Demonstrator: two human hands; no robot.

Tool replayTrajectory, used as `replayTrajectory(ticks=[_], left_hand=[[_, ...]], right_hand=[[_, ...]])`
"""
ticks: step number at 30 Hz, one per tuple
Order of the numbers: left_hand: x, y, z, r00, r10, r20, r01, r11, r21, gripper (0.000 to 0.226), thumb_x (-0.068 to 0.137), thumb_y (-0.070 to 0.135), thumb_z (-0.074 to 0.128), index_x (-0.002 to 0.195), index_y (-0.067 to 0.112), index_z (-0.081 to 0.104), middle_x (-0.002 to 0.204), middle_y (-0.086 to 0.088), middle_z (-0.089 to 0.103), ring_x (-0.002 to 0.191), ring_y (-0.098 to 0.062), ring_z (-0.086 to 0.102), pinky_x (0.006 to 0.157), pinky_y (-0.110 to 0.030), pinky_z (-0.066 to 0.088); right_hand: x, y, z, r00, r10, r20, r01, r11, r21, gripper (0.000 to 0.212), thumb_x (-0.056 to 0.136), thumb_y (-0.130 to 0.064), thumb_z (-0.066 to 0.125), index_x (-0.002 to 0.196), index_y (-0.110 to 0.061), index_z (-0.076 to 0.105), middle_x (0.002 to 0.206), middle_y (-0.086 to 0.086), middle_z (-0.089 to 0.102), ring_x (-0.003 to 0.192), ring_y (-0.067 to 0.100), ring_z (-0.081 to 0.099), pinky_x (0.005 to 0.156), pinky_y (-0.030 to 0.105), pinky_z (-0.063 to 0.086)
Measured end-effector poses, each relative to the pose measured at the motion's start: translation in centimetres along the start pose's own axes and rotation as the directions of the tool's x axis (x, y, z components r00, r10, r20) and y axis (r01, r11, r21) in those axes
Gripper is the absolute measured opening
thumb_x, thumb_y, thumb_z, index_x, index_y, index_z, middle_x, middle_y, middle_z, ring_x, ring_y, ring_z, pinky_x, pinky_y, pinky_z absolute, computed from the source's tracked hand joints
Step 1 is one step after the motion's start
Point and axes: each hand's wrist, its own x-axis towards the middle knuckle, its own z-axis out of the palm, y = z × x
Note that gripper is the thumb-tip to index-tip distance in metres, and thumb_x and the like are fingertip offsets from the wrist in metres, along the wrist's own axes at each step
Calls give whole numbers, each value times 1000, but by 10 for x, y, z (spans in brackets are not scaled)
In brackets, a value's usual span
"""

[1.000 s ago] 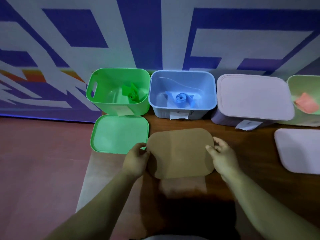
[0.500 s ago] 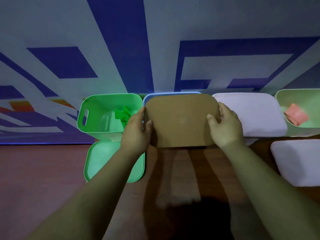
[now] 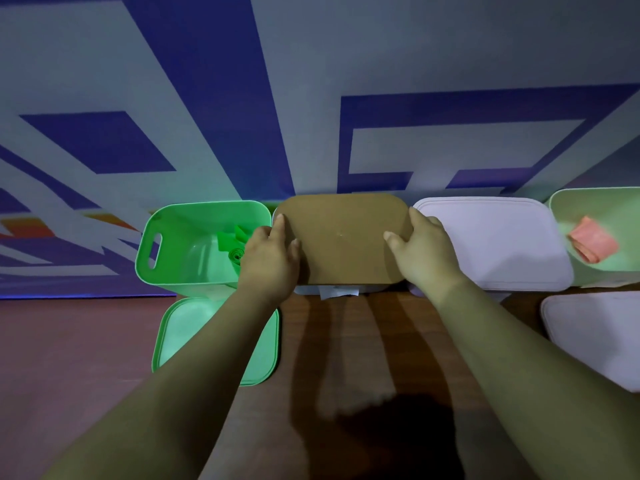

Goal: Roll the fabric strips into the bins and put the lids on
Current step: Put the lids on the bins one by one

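A brown lid lies flat over the blue bin, of which only a sliver of front wall and a paper label show. My left hand holds the lid's left edge, thumb on top. My right hand holds its right edge the same way. To the left stands an open green bin with a rolled green strip inside. Its green lid lies on the table in front of it.
Right of the brown lid is a pale bin closed with a pale lid. At the far right an open light green bin holds a pink strip. Another pale lid lies on the wooden table. A patterned wall stands directly behind the bins.
Both hands lifted the brown lid off the table and carried it away from me onto the blue bin, covering the blue strip. The camera moved closer.
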Motion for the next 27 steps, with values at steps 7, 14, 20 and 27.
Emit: replayTrajectory(ticks=[7, 14, 20, 27], left_hand=[[-11, 2, 0, 1000, -16, -1, 16, 998, -56, 57, 99, 31, 50, 151, 13, 34, 125, -23, 52, 113, -40, 51, 95, -42, 42], [-43, 52, 20, 994, 98, 38, -87, 971, -223, 58, 100, 30, 49, 154, 17, 29, 132, -20, 47, 120, -36, 49, 101, -39, 40], [-73, 138, 62, 961, 247, 125, -204, 937, -282, 60, 101, 34, 47, 155, 22, 25, 131, -15, 46, 121, -30, 48, 102, -34, 37], [-93, 255, 125, 950, 254, 181, -213, 952, -218, 63, 100, 45, 44, 155, 24, 23, 140, -10, 43, 123, -30, 51, 104, -38, 41]], right_hand=[[-6, 11, -9, 998, 5, 69, -17, 986, 168, 47, 85, -36, 61, 132, -34, 53, 125, -2, 60, 110, 25, 58, 93, 47, 54], [-42, 66, -57, 997, 53, -52, -37, 961, 273, 54, 78, -37, 64, 131, -38, 54, 121, -11, 66, 107, 14, 64, 99, 39, 51], [-75, 141, -129, 974, 126, -186, -58, 940, 337, 46, 84, -25, 66, 129, -31, 58, 116, -16, 67, 107, 8, 63, 97, 36, 53], [-52, 248, -206, 969, 145, -199, -49, 904, 424, 54, 86, -19, 68, 136, -32, 53, 117, -15, 66, 109, 9, 63, 99, 39, 52]])
